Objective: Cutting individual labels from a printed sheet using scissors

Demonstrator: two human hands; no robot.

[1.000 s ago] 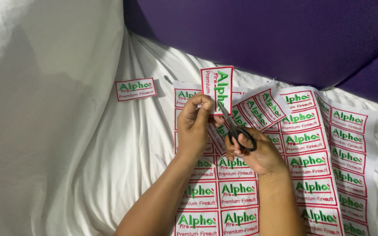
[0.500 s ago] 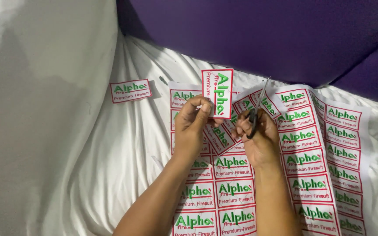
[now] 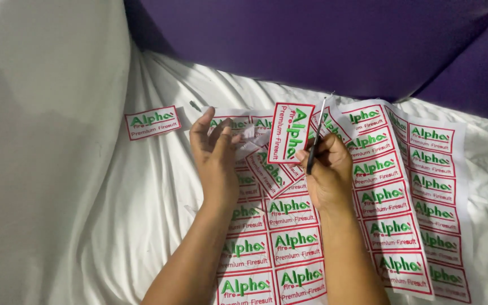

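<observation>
My right hand [image 3: 330, 179] grips black-handled scissors [image 3: 315, 141], blades pointing up and away. A cut-out rectangular label [image 3: 290, 133], white with a red border and green print, stands upright against that hand's thumb and the scissors. My left hand [image 3: 214, 151] hovers just left of it with fingers spread, holding nothing, above loose label strips [image 3: 266, 169]. Under both forearms lies a large printed sheet [image 3: 393, 195] of several identical labels in rows.
One separate cut label [image 3: 152, 122] lies to the left on the wrinkled white cloth [image 3: 114, 214]. A small dark sliver [image 3: 195, 105] rests near it. A dark purple surface [image 3: 312, 39] rises behind the sheet. A white cushion-like mass [image 3: 35, 124] fills the left side.
My left hand has let go of the upright label and spread its fingers. The right hand has swung the scissors upward and now keeps the label beside them.
</observation>
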